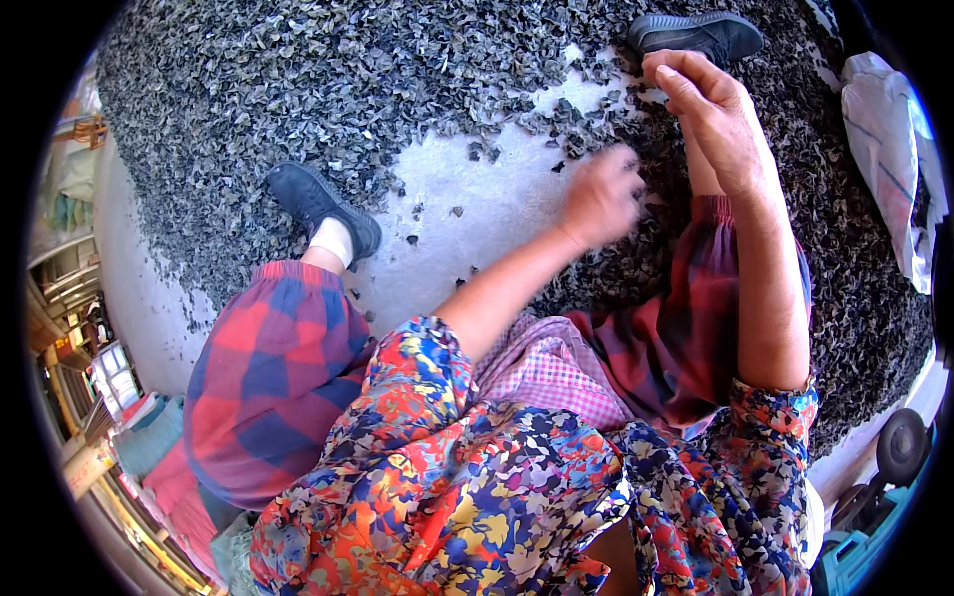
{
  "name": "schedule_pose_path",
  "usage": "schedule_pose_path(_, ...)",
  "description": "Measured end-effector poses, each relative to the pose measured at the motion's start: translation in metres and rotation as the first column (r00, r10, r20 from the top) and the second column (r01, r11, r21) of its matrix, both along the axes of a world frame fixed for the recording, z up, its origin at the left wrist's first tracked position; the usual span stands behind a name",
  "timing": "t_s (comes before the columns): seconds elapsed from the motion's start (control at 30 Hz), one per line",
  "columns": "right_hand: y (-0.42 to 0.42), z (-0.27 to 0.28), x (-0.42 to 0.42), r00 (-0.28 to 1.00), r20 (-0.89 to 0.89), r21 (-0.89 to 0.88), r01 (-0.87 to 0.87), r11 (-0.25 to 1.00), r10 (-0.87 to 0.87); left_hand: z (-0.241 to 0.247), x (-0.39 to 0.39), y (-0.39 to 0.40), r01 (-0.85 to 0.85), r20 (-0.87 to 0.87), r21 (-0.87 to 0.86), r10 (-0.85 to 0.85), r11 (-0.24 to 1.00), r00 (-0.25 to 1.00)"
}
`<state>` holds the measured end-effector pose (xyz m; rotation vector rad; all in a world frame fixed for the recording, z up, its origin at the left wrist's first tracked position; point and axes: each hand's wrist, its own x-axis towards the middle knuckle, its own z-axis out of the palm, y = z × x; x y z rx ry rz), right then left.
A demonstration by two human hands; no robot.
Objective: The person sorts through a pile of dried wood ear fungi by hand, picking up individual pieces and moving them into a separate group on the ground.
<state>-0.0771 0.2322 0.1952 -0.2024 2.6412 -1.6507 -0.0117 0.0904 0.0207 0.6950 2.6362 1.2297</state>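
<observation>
Dark dried flakes, perhaps wood ear fungus (335, 82), lie spread in a thick layer over a pale floor (477, 186). My left hand (604, 195), blurred, hangs over the edge of the bare patch, close above the darker flakes between my legs. Its fingers are curled, and whether it holds anything is hidden. Raised near my shoe at the upper right, my right hand (704, 104) has its fingers bent and thumb close to the index finger. I cannot tell if something small is between them.
My dark shoes (320, 205) rest among the flakes on both sides. A white woven sack (887, 156) lies at the far right. A turquoise wheeled frame (872, 544) stands at the lower right. Folded cloths (175, 477) and shelving-like clutter are at the left edge.
</observation>
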Motion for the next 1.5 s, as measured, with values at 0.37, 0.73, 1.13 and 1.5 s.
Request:
schedule_pose_path(0.37,0.009,-0.017,-0.005,0.978,0.205,-0.059,0.039,0.997,-0.026,-0.015,0.027,0.018,-0.031,-0.070,-0.366,0.006,0.930,0.998)
schedule_pose_path(0.73,0.058,-0.024,0.010,0.979,0.180,-0.212,0.131,0.968,-0.093,-0.010,-0.083,-0.122,-0.665,-0.411,-0.362,0.529,0.653,0.743)
schedule_pose_path(1.13,0.062,-0.033,0.004,0.944,0.295,-0.214,0.214,0.953,-0.146,-0.003,0.006,-0.041,-0.205,-0.125,-0.362,0.170,0.909,0.977)
schedule_pose_path(1.5,0.057,-0.018,0.004,0.926,0.332,-0.278,0.280,0.919,-0.182,-0.018,0.014,-0.092,-0.531,-0.323,-0.287,0.442,0.797,0.837)
